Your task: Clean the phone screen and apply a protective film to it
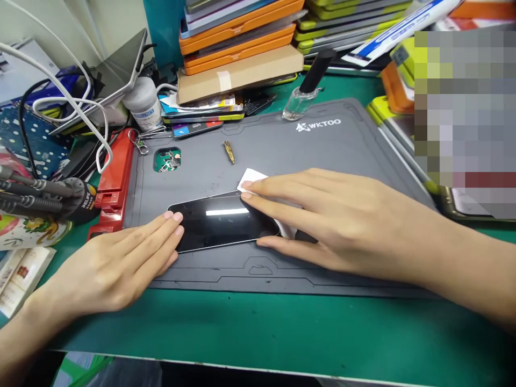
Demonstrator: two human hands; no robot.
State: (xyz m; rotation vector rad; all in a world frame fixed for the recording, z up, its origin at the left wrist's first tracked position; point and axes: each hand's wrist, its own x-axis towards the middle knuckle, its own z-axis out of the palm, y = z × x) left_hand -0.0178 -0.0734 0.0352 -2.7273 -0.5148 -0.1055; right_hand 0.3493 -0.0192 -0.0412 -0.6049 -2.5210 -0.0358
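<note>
A black smartphone (217, 220) lies screen up on the grey work mat (193, 271), a bright reflection across its glass. My left hand (121, 263) holds its left end, straight fingers together and tips over the edge of the screen; the thumb is hidden. Over the right end arches my right hand (322, 215), its thumb at the near edge and its fingertips at the far edge. A white wipe (253, 176) sticks out under those fingertips, and more white shows beneath the palm. The rest of the wipe is covered by the hand.
Small brass-coloured bits (229, 152) lie beyond the phone. A glass bottle (300, 102) with a black cap stands at the back. Stacked orange cases (242, 32), a white jar (143, 105), a red holder (115, 177) and a tool cup (84, 199) surround the mat.
</note>
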